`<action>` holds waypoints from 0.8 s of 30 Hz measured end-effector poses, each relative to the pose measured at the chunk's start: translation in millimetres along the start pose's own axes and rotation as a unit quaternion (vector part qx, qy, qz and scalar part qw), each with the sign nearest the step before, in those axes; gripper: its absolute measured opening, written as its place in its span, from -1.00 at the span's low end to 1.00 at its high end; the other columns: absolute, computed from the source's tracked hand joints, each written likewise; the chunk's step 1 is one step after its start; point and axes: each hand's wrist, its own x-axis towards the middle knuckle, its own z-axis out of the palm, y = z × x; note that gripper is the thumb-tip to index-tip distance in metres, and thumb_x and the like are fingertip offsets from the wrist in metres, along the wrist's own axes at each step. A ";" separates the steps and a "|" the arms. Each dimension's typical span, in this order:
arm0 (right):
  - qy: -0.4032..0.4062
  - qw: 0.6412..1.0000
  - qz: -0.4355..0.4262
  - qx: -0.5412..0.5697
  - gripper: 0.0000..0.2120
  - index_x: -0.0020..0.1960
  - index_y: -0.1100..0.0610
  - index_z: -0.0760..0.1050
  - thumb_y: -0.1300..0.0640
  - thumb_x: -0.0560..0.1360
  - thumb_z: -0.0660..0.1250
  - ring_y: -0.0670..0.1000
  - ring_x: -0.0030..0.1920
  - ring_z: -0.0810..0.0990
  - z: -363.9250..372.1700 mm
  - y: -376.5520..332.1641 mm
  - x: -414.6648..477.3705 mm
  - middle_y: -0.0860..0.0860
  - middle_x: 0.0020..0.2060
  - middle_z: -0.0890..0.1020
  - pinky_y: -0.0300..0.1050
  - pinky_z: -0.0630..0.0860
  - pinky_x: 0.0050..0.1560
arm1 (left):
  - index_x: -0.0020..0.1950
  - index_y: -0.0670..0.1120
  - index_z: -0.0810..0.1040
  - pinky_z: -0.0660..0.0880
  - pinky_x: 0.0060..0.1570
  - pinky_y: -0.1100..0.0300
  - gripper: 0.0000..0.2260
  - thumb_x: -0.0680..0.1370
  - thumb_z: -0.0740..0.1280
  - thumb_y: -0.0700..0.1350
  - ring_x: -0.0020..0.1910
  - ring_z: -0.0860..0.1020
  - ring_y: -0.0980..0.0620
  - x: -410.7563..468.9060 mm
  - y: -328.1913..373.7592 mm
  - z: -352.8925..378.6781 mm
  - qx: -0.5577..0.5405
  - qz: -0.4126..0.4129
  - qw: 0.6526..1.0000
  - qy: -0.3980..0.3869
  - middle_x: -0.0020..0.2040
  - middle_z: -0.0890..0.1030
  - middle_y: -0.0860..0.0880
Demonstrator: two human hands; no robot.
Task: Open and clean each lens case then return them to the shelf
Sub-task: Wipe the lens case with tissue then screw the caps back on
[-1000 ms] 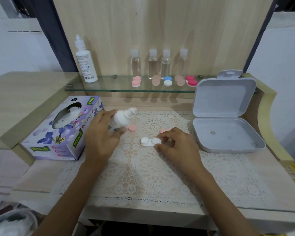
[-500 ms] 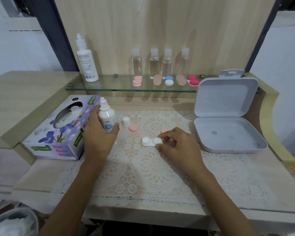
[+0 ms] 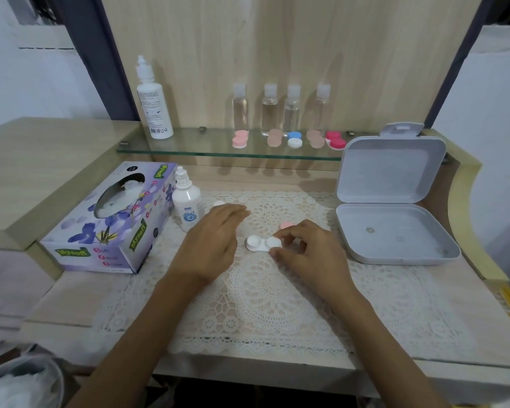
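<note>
A white lens case (image 3: 258,243) lies open on the lace mat, both wells uncovered. My right hand (image 3: 305,251) pinches its right end between thumb and fingers. One pink cap (image 3: 287,225) lies just behind that hand. My left hand (image 3: 215,240) hovers with straight fingers left of the case, holding nothing; it hides the other pink cap. A small white solution bottle (image 3: 186,203) stands upright beside the tissue box, uncapped, with its white cap (image 3: 219,204) on the mat behind my left fingers. Several closed lens cases (image 3: 295,139) sit on the glass shelf (image 3: 189,148).
A purple tissue box (image 3: 112,222) stands at the left. An open grey plastic box (image 3: 395,231) lies at the right. On the shelf stand a tall white bottle (image 3: 153,104) and several clear small bottles (image 3: 268,110). A lace mat (image 3: 277,304) covers the desk top.
My left hand stood the small bottle upright beside the tissue box, let go of it and moved right over the mat toward the case. My right hand kept its pinch on the case.
</note>
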 end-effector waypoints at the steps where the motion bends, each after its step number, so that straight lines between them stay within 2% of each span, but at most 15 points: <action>1: 0.000 1.000 0.001 -0.001 -0.78 0.04 -0.11 0.62 -0.02 0.39 0.45 -0.20 -0.21 0.46 -0.1 -0.2 0.1 -0.14 -0.16 0.54 -0.27 0.32 -0.29 | 0.28 -0.20 0.51 0.49 0.19 0.01 -0.61 0.45 0.30 -0.37 0.23 0.48 -0.08 -0.4 -0.9 0.4 -0.001 -0.012 1.000 -0.006 0.24 0.55 -0.12; 4: 0.000 1.000 0.002 -0.002 -0.78 0.04 -0.10 0.62 -0.03 0.39 0.45 -0.21 -0.22 0.46 -0.4 -0.6 0.1 -0.14 -0.16 0.54 -0.28 0.31 -0.29 | 0.21 -0.21 0.56 0.57 0.05 -0.04 -0.68 0.47 0.31 -0.36 0.15 0.55 -0.10 0.0 -0.6 0.6 -0.002 -0.033 0.999 -0.017 0.16 0.60 -0.12; 7: 0.002 1.000 0.002 0.001 -0.77 0.05 -0.10 0.62 -0.03 0.39 0.45 -0.22 -0.23 0.45 -0.3 -0.7 -0.2 -0.14 -0.15 0.55 -0.29 0.30 -0.29 | 0.13 -0.17 0.60 0.58 -0.06 0.02 -0.76 0.50 0.31 -0.34 0.06 0.57 -0.04 0.9 -0.4 -0.8 -0.018 -0.031 0.999 -0.013 0.09 0.60 -0.05; 14: 0.004 1.000 0.005 0.000 -0.77 0.05 -0.11 0.62 -0.03 0.39 0.45 -0.21 -0.22 0.46 1.1 -0.5 -0.2 -0.14 -0.15 0.55 -0.28 0.29 -0.29 | 0.13 -0.14 0.59 0.57 -0.17 0.00 -0.77 0.53 0.30 -0.34 -0.04 0.58 0.00 2.3 -3.1 -0.2 -0.050 -0.031 0.998 -0.019 0.06 0.55 -0.01; 17: 0.006 1.000 0.006 -0.001 -0.77 0.04 -0.11 0.62 -0.03 0.39 0.45 -0.21 -0.22 0.46 1.7 0.1 -0.6 -0.14 -0.16 0.55 -0.28 0.28 -0.30 | 0.13 -0.14 0.59 0.56 -0.09 0.06 -0.79 0.53 0.32 -0.32 -0.02 0.56 0.05 3.6 -3.4 -2.6 -0.080 -0.035 0.996 0.012 0.06 0.55 -0.02; 21: 0.004 1.000 0.005 -0.003 -0.78 0.04 -0.12 0.62 -0.03 0.39 0.45 -0.22 -0.23 0.46 1.5 -0.2 -1.2 -0.14 -0.16 0.54 -0.29 0.27 -0.30 | 0.15 -0.14 0.58 0.49 0.03 0.26 -0.81 0.57 0.29 -0.14 0.02 0.53 0.14 4.2 1.9 -11.8 -0.136 0.001 0.990 0.041 0.06 0.55 0.01; 24: 0.006 1.000 0.002 -0.005 -0.77 0.05 -0.10 0.62 -0.04 0.39 0.45 -0.23 -0.24 0.46 1.7 0.0 -0.6 -0.15 -0.16 0.54 -0.27 0.31 -0.28 | 0.13 -0.15 0.60 0.53 -0.02 0.18 -0.80 0.56 0.32 -0.10 0.02 0.55 0.12 2.5 6.1 -12.3 -0.154 0.044 0.987 0.011 0.05 0.58 0.01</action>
